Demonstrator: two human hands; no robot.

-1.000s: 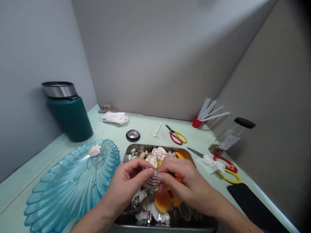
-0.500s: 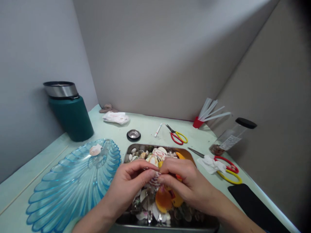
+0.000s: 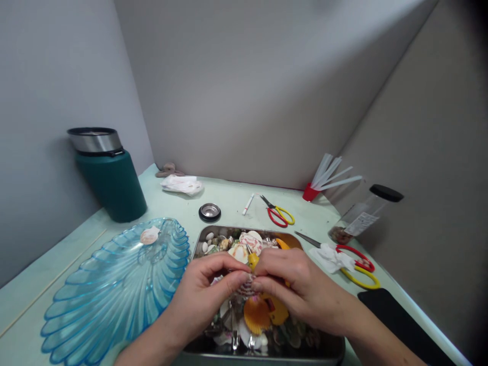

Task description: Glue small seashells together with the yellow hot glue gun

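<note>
Thumbs and fingers of my left hand (image 3: 208, 287) and my right hand (image 3: 292, 284) pinch a small striped seashell (image 3: 246, 288) from both sides, dark-banded and pale. The fingertips cover its upper part, so I cannot tell if anything else is held there. Both hands are over a metal tray (image 3: 199, 238) filled with shells and pebbles. Below the held shell lies an orange scallop shell (image 3: 257, 315), beside a yellow tool (image 3: 279, 311). A second yellow-handled piece (image 3: 253, 261) with a thin metal tip shows just behind the fingers.
Left is a blue shell-shaped glass dish (image 3: 110, 284) holding a pale shell (image 3: 150, 235); behind it stands a green bottle (image 3: 110, 183). A metal lid (image 3: 209, 212), small scissors (image 3: 278, 212) and larger scissors (image 3: 356, 267) wrapped in tissue lie around. Right: a jar (image 3: 362, 216) and black slab (image 3: 400, 325).
Both hands have shifted slightly to the right with the striped seashell between them. More of the yellow piece behind the fingers shows now.
</note>
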